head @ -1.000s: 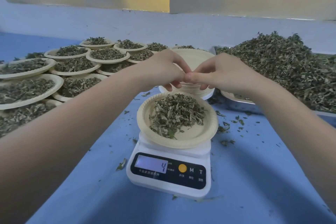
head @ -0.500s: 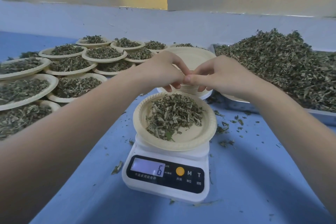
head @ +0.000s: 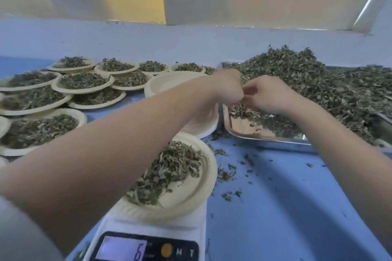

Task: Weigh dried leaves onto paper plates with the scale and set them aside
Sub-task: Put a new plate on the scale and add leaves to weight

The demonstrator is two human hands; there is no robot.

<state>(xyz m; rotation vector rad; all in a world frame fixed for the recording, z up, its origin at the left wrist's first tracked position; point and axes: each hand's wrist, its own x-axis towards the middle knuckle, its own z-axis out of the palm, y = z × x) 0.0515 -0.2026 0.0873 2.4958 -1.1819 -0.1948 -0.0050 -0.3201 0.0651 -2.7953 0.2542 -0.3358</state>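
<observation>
In the head view, both bare forearms reach across the blue tabletop (head: 286, 207) to the near left corner of a shiny rectangular metal tray (head: 265, 141) heaped with a large pile of dried green leaves (head: 318, 82). The left hand (head: 228, 88) has its fingers curled down at the edge of the pile, and the right hand (head: 269, 94), just beside it and nearly touching, has its fingers bent over the leaves; blur hides whether either one pinches leaves, so I cannot tell what they hold. Below the left forearm, a round beige paper plate (head: 191, 195) carrying a loose portion of dried leaves (head: 169, 171) sits on a white digital kitchen scale (head: 148, 246) at the near edge, whose lit display shows 6. Between that plate and the tray stands a stack of empty beige paper plates (head: 169, 85), partly hidden by the left arm. To the far left lie many filled paper plates of leaves (head: 82, 81), overlapping one another in layers. Scattered leaf crumbs (head: 227, 174) dot the tabletop just right of the scale.
</observation>
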